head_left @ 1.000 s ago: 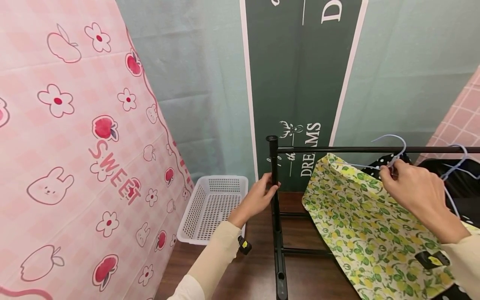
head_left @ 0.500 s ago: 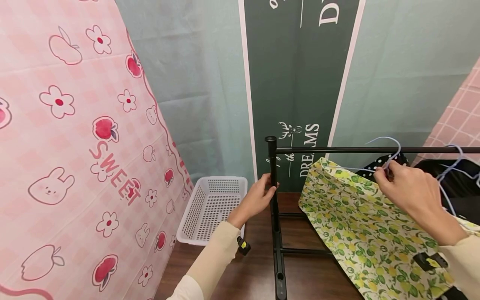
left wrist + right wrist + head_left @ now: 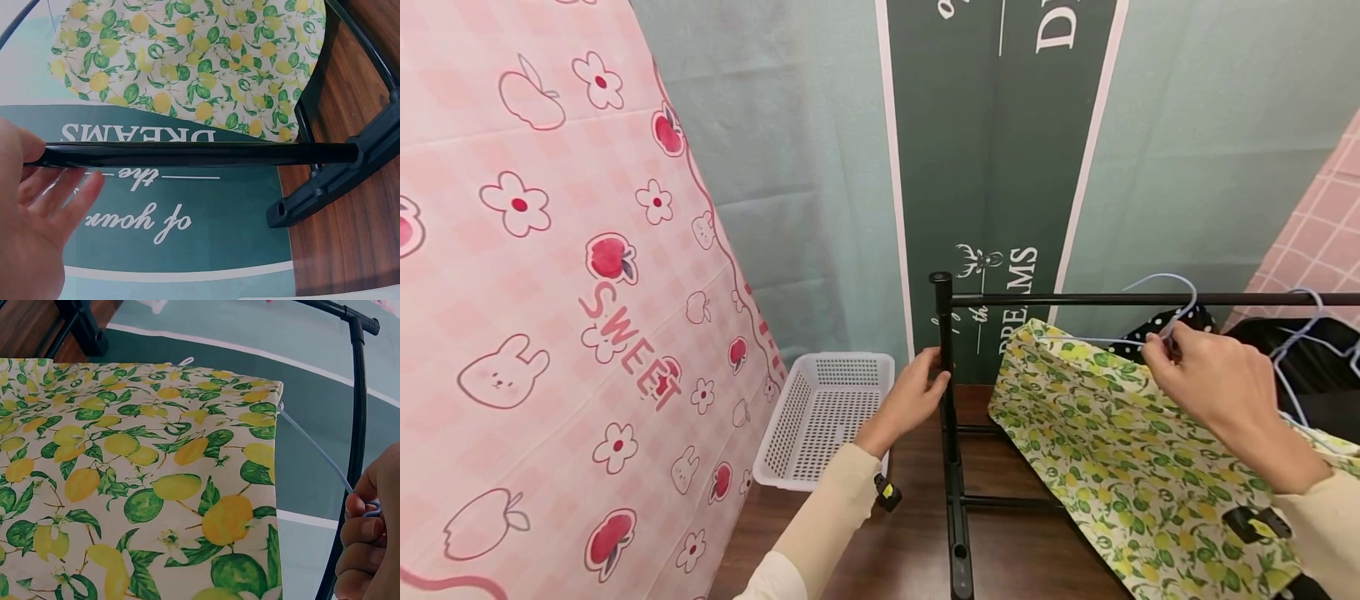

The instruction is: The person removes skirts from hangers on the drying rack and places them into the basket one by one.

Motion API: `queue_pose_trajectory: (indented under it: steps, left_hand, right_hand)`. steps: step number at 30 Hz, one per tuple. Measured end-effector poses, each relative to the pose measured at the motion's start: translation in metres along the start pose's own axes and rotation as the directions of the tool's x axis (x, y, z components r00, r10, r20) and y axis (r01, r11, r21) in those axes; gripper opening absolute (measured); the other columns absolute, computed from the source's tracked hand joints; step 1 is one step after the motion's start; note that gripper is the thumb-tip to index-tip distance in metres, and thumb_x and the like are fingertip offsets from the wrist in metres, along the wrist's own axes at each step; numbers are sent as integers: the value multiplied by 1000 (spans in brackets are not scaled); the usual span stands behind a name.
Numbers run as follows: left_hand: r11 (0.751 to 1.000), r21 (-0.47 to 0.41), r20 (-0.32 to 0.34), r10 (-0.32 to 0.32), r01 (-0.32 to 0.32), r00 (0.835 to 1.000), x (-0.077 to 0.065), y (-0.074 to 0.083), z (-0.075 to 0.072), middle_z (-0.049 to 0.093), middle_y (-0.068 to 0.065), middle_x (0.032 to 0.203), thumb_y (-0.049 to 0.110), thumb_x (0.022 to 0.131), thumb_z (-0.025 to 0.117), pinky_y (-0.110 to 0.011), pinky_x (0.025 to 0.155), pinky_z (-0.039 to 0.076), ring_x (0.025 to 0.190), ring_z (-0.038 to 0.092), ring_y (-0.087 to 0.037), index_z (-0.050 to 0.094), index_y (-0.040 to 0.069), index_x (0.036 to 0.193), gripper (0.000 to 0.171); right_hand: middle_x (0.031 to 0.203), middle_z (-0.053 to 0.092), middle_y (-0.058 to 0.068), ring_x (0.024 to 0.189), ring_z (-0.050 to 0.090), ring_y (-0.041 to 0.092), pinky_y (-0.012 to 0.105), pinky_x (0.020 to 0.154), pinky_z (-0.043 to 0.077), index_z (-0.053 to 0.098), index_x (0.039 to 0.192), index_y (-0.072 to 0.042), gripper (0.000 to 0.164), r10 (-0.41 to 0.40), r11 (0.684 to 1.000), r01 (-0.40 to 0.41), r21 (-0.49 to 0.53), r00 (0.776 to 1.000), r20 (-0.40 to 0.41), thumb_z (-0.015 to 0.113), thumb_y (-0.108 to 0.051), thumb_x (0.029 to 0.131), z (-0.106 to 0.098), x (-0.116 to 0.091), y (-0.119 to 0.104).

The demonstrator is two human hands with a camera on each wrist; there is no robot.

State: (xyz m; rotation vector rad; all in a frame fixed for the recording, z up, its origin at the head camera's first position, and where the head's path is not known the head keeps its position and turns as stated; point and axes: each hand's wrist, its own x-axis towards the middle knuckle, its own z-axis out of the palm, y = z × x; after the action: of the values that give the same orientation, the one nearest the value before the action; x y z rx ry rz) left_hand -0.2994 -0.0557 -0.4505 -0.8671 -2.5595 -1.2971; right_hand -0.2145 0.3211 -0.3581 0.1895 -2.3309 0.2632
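My left hand [image 3: 913,396] grips the black upright post [image 3: 952,467] of a clothes rack, thumb on one side and fingers on the other. My right hand [image 3: 1221,379] pinches a light-blue hanger [image 3: 315,447] at the base of its hook. The hook rises close to the rack's top rail [image 3: 1075,299]; whether it touches the rail I cannot tell. From this hanger a lemon-print cloth [image 3: 1150,475] hangs in a slanted sheet, left of and below my right hand. In the left wrist view the same cloth [image 3: 206,50] shows beyond the post. Its lower end is cut off in the head view.
Another blue hanger [image 3: 1303,333] carries dark clothing [image 3: 1315,379] at the right. Black polka-dot fabric [image 3: 1198,321] lies behind my right hand. A white perforated basket [image 3: 820,357] stands on the wooden floor [image 3: 917,517], left of the rack. Pink printed fabric [image 3: 550,292] borders the left side.
My right hand, the hanger and the lemon-print cloth have shifted slightly left toward the post. My left hand keeps its hold on the post.
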Motion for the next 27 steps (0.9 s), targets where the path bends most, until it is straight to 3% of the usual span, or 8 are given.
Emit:
queue_pose_trajectory:
  steps: [5,9,17,27]
  left_hand:
    - [998,14,-138,69,-68,988,1,-1,0,61,-14,125,8,110,55,-37,90,61,113,65,-26,56,3,136,27]
    - [997,-4,-222,69,-71,973,1,-1,0,64,-12,111,6,107,58,-32,84,61,100,66,-22,60,4,117,10]
    - [996,-72,-203,38,-54,978,-3,1,-2,75,-8,96,9,109,58,-24,74,59,86,75,-20,66,7,108,8]
    - [992,-117,-152,23,-41,988,-6,1,-3,80,-6,96,14,111,55,-22,68,58,86,78,-15,70,8,111,16]
  right_hand:
    - [46,29,-2,40,23,17,33,42,17,38,61,-17,47,-26,1000,26,-9,999,-21,56,-22,103,0,0,-3]
    - [46,28,-3,40,22,16,33,42,16,36,60,-18,47,-46,999,45,-13,998,-40,56,-22,102,0,2,-6]
    - [46,27,-5,40,20,13,31,43,16,35,57,-19,47,-94,995,93,-20,994,-61,54,-19,99,1,3,-11]
    - [45,26,-6,39,19,12,30,42,15,34,55,-21,49,-125,992,125,-15,989,-75,52,-20,100,-1,4,-14]
